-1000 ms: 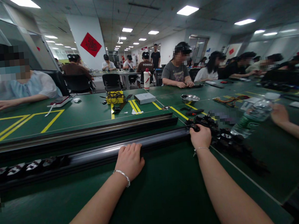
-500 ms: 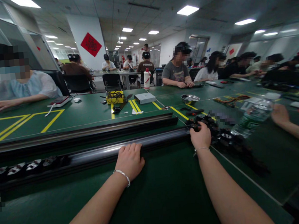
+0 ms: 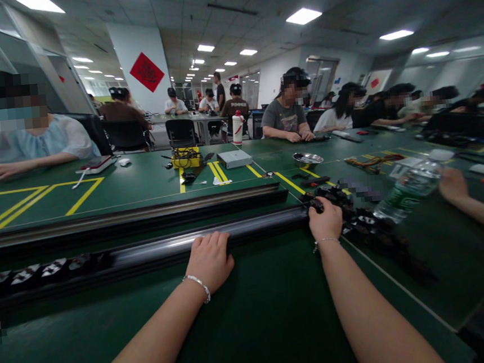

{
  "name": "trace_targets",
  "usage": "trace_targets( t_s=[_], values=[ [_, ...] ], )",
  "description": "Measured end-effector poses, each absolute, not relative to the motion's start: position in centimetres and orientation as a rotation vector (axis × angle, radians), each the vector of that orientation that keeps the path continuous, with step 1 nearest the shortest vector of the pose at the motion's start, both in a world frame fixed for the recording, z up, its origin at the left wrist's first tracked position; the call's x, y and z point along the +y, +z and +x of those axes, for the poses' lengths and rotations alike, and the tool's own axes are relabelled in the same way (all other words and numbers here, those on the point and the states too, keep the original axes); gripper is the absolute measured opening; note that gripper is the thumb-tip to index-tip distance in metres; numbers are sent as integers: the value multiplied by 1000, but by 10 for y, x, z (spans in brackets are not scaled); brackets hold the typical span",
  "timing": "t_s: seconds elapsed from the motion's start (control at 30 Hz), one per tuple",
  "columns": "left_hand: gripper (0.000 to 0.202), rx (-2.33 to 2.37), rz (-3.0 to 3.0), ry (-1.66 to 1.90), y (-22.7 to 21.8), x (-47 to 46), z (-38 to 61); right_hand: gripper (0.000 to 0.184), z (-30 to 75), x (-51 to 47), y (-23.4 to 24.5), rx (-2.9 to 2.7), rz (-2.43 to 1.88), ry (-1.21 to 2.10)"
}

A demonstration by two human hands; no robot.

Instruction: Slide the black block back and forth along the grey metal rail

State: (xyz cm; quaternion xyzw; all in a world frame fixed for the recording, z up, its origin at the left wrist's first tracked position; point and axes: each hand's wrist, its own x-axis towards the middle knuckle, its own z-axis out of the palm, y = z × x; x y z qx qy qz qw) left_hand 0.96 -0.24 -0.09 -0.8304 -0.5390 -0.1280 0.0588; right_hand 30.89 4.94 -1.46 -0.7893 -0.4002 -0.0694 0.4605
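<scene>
Across the green surface (image 3: 279, 314) in front, the black rail (image 3: 262, 224) ran left to right; left hand (image 3: 210, 260) lay mid-length, fingers together and curled over its top, right hand (image 3: 325, 222) closed round its right end (beside the link chain (image 3: 368, 221)).

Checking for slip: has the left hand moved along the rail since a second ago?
No. The left hand stays put on the rail, directly below the yellow box.

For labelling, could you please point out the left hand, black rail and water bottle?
left hand (image 3: 210, 261): head view, knuckles.
black rail (image 3: 262, 223): head view, glossy top.
water bottle (image 3: 408, 190): head view, mid-body.
</scene>
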Motion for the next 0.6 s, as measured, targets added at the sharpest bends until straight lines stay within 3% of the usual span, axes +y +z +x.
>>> trace_targets(
  t_s=[0.23,0.4,0.6],
  values=[
    [37,-1607,-2508,-412,-2,-2,9,44,309,50,-17,-967,-1909,-231],
    [37,-1602,-2499,-416,-4,-1,9,28,303,51,-16,-1005,-1853,-342],
    [36,-1613,-2503,-406,-3,-2,10,27,299,53,-21,-1066,-1927,-374]
  ],
)
